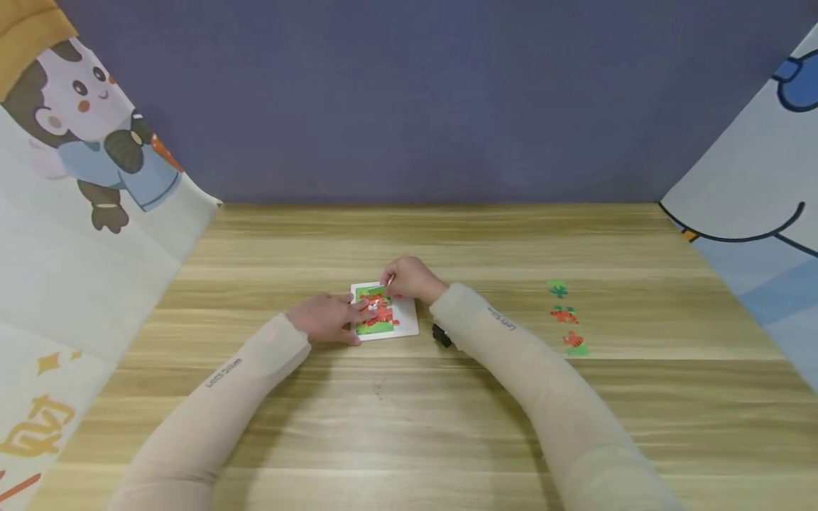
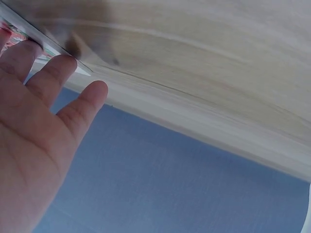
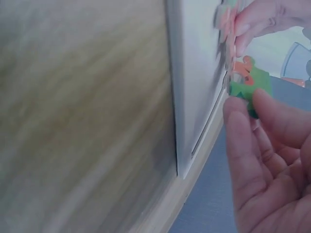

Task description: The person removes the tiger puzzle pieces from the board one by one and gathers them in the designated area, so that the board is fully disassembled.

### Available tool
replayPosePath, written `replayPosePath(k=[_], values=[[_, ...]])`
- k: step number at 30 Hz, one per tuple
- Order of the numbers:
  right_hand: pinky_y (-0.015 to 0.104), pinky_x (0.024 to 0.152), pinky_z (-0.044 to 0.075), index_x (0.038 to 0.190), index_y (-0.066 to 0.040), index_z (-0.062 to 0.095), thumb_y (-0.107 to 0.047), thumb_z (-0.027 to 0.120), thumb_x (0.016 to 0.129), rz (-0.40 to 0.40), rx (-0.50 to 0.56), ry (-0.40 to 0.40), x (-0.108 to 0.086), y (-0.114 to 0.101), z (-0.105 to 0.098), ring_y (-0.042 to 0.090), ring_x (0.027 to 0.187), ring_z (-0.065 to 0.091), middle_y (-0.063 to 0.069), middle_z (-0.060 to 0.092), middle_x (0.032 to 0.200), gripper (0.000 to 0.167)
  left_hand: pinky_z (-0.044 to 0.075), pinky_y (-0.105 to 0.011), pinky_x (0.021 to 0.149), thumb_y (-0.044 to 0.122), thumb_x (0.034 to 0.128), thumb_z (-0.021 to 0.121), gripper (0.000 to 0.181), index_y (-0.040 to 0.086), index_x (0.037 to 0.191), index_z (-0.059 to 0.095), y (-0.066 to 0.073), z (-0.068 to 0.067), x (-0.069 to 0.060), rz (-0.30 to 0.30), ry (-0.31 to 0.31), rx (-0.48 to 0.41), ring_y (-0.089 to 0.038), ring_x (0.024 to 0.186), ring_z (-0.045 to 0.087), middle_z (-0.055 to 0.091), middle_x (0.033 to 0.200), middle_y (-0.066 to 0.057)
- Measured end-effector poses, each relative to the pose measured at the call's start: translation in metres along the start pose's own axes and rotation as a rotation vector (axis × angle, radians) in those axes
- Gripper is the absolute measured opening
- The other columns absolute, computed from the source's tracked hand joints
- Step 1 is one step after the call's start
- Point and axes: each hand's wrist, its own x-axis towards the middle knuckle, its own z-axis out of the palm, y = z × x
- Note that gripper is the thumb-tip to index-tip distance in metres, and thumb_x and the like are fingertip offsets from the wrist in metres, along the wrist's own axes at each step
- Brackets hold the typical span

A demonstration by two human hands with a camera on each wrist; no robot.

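Note:
A white puzzle tray [image 1: 406, 321] lies on the wooden table, its left part filled with joined red and green jigsaw pieces [image 1: 377, 326]. My left hand [image 1: 326, 317] rests on the tray's left side with fingers spread over these pieces. At the tray's far edge, my right hand [image 1: 412, 278] pinches a green and orange jigsaw piece [image 3: 260, 80] between thumb and forefinger. In the right wrist view that piece is held tilted up beside the joined ones; whether it touches them I cannot tell. White tray floor shows along the right side.
Three loose pieces lie in a column to the right: a green one [image 1: 558, 289], a red one [image 1: 564, 315] and a red and green one [image 1: 576, 343]. A small black object [image 1: 441, 335] is beside the right cuff. A dark blue panel [image 1: 409, 99] stands behind the table.

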Motion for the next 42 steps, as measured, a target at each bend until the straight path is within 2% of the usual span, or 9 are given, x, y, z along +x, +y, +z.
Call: replayPosePath(k=[3, 9, 15, 23, 26, 33, 42], values=[[0.018, 0.054, 0.042, 0.087, -0.003, 0.07, 0.0, 0.071, 0.082, 0.008, 0.004, 0.009, -0.001, -0.002, -0.001, 0.008, 0.055, 0.051, 0.002, 0.062, 0.067, 0.006, 0.038, -0.054, 0.101, 0.041, 0.0916, 0.061, 0.061, 0.019, 0.146, 0.043, 0.0, -0.001, 0.0, 0.013, 0.006, 0.018, -0.04, 0.133, 0.037, 0.041, 0.148, -0.009], [0.019, 0.054, 0.045, 0.091, -0.001, 0.07, -0.001, 0.071, 0.083, -0.005, 0.038, 0.021, -0.001, -0.003, -0.007, 0.009, 0.056, 0.052, 0.005, 0.064, 0.072, 0.008, 0.034, -0.054, 0.105, 0.04, 0.0914, 0.062, 0.062, 0.018, 0.146, 0.043, 0.0, -0.002, -0.002, -0.001, -0.002, -0.019, -0.039, 0.135, 0.035, 0.038, 0.149, -0.01], [0.021, 0.056, 0.05, 0.095, 0.0, 0.069, -0.002, 0.067, 0.085, 0.03, 0.123, 0.001, -0.001, 0.01, -0.01, 0.011, 0.058, 0.055, 0.006, 0.064, 0.077, 0.01, 0.033, -0.055, 0.105, 0.04, 0.0917, 0.062, 0.062, 0.02, 0.146, 0.042, 0.001, -0.003, -0.004, -0.023, -0.019, -0.041, -0.039, 0.137, 0.032, 0.037, 0.15, -0.009], [0.022, 0.051, 0.042, 0.089, -0.001, 0.068, -0.008, 0.062, 0.089, 0.049, 0.192, 0.004, -0.008, 0.031, -0.022, 0.011, 0.052, 0.048, 0.005, 0.058, 0.063, 0.009, 0.031, -0.055, 0.106, 0.04, 0.0927, 0.061, 0.061, 0.019, 0.147, 0.041, 0.003, -0.003, -0.004, -0.01, -0.027, -0.061, -0.039, 0.137, 0.031, 0.031, 0.152, -0.011], [0.022, 0.053, 0.043, 0.09, 0.0, 0.067, -0.008, 0.063, 0.089, 0.063, 0.231, 0.001, -0.012, 0.038, -0.026, 0.011, 0.054, 0.05, 0.005, 0.06, 0.066, 0.009, 0.031, -0.056, 0.105, 0.038, 0.0946, 0.058, 0.058, 0.017, 0.146, 0.042, 0.004, -0.004, -0.005, 0.005, -0.011, -0.052, -0.04, 0.135, 0.033, 0.032, 0.152, -0.012], [0.022, 0.056, 0.049, 0.093, 0.002, 0.065, -0.008, 0.062, 0.091, 0.087, 0.273, -0.003, -0.016, 0.057, -0.037, 0.01, 0.06, 0.059, 0.006, 0.064, 0.075, 0.011, 0.018, -0.063, 0.108, 0.036, 0.0948, 0.057, 0.056, 0.016, 0.145, 0.043, 0.004, -0.003, -0.005, 0.006, 0.032, -0.024, -0.04, 0.138, 0.028, 0.034, 0.15, -0.011], [0.022, 0.057, 0.05, 0.099, 0.008, 0.062, -0.003, 0.059, 0.092, 0.096, 0.321, 0.023, -0.032, 0.077, -0.054, 0.01, 0.059, 0.059, 0.006, 0.063, 0.075, 0.014, 0.026, -0.065, 0.104, 0.038, 0.0924, 0.058, 0.056, 0.016, 0.143, 0.047, 0.003, 0.005, -0.007, 0.038, 0.125, 0.048, -0.042, 0.134, 0.036, 0.038, 0.149, -0.011]])
